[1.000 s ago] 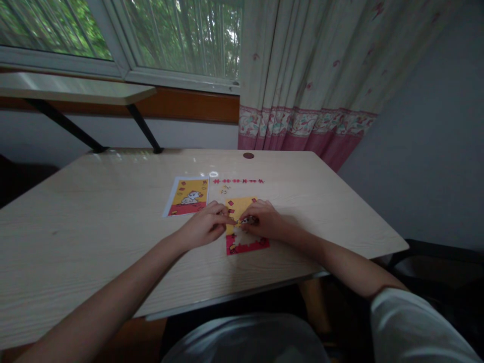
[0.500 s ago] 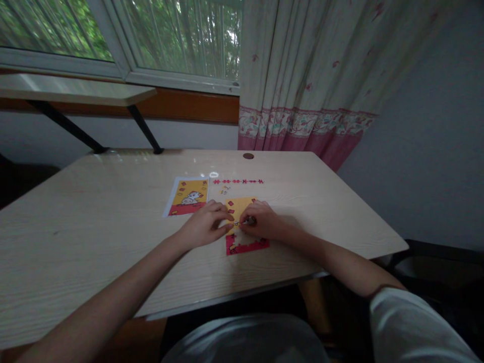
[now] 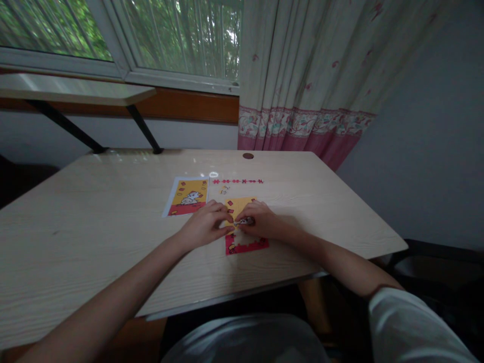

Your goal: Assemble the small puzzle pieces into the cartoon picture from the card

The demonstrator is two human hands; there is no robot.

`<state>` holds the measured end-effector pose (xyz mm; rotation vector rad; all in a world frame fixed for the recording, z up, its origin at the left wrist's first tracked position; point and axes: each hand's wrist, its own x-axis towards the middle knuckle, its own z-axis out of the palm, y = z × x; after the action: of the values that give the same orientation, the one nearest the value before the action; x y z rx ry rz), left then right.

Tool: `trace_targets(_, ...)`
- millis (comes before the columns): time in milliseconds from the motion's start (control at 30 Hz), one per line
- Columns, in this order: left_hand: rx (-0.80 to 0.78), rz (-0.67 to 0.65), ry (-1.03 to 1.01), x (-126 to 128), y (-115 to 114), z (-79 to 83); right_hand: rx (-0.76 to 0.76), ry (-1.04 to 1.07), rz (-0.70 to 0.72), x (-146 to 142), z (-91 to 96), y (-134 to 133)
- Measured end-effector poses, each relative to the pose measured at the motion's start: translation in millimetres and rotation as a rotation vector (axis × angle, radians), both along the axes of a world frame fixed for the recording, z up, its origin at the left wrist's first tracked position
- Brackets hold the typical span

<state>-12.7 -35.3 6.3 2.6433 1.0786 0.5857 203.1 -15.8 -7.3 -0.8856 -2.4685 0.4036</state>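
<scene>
A yellow and red sticker sheet (image 3: 245, 244) lies in the middle of the light wooden table (image 3: 94, 222). Both hands rest on it, fingertips meeting over its centre. My left hand (image 3: 206, 224) is curled, its fingers pressed down on the sheet's left edge. My right hand (image 3: 259, 220) pinches a small pale sticker piece (image 3: 244, 221) at the fingertips. The middle of the sheet is hidden under the hands. A second sheet with a white cartoon animal (image 3: 188, 196) lies to the left, clear of both hands.
A strip of red shapes (image 3: 238, 181) and a tiny loose piece (image 3: 224, 190) lie beyond the hands. A round cable hole (image 3: 248, 156) sits at the table's far edge. Behind are a window, a shelf on black brackets (image 3: 75, 91) and a floral curtain (image 3: 310, 75).
The fingertips of both hands have drawn a little closer together over the sheet's centre. The sheet and other papers have not moved.
</scene>
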Motion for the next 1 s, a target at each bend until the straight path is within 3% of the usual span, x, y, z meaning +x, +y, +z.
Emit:
trace_targets(433,0.011,0.075,0.052,-9,5,1.6,-0.021,-0.044,0.051,-2,4.2,-1)
trace_targets(667,0.010,0.069,0.064,-9,4,0.5,-0.053,0.066,0.133,-5,5.0,3)
trace_targets(833,-0.020,0.067,-0.101,-1,2,1.7,-0.214,0.192,0.016,-3,12.2,2)
trace_targets(1000,-0.171,0.128,-0.342,12,2,4.0,-0.272,0.290,-0.031,-3,9.2,4)
